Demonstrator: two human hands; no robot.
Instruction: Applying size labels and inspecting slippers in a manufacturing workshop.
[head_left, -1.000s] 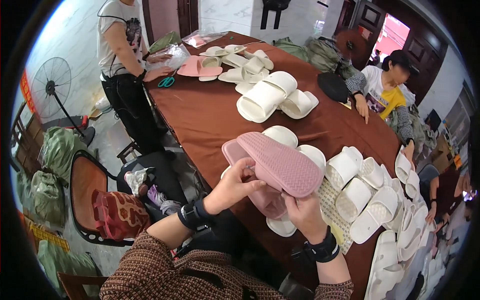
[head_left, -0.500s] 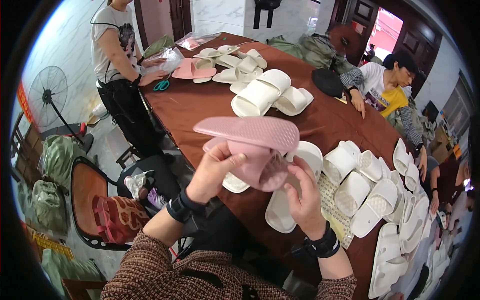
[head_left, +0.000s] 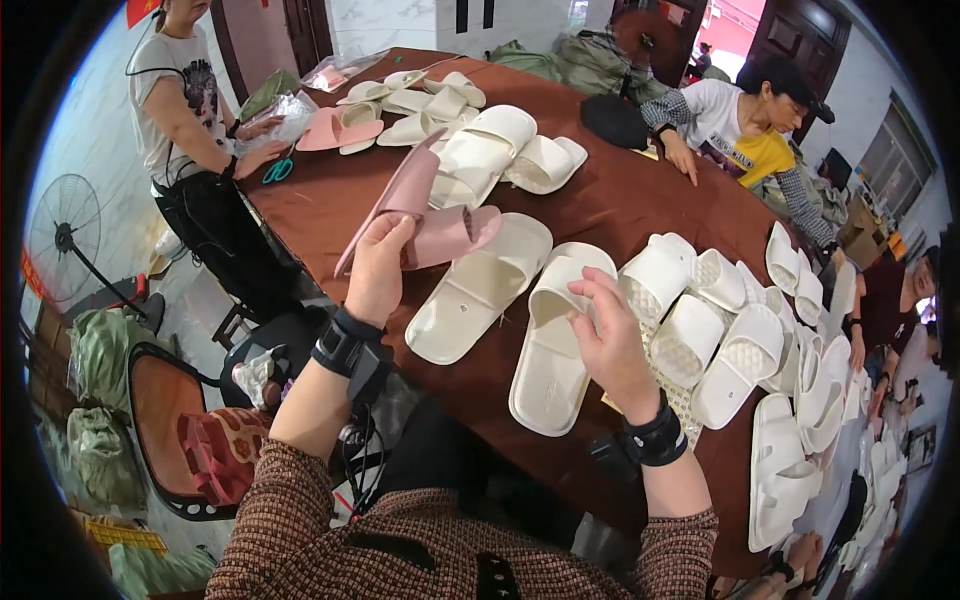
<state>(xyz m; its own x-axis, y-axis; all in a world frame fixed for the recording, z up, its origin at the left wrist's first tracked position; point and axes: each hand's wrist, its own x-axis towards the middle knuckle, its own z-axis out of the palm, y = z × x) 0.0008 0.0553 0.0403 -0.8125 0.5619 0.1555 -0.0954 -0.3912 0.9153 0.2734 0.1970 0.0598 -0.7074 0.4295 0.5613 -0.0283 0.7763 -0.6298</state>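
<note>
In my left hand [head_left: 376,272] are pink slippers [head_left: 392,200], apparently a pair pressed together, gripped near the strap. They are tilted up on edge above the table's left part. My right hand [head_left: 615,345] hovers over a white slipper [head_left: 550,390], its fingers bent and apart, and I see nothing between them. Another white slipper [head_left: 455,315] lies left of that one, partly below the pink ones. Under the white slippers on the right, a yellowish sheet of small stickers [head_left: 680,400] shows in part, just beyond my right hand.
A brown cloth covers the table [head_left: 580,215]. Several white slippers [head_left: 690,335] crowd its right side, and more [head_left: 485,145] lie farther back beside a pink slipper [head_left: 340,128]. Teal scissors [head_left: 278,171] rest near the left edge. Co-workers [head_left: 735,125] stand or sit around the table.
The pink slippers have moved left and turned up on edge. My right hand has come away from them. The two white slippers in front are now uncovered, and the view has shifted.
</note>
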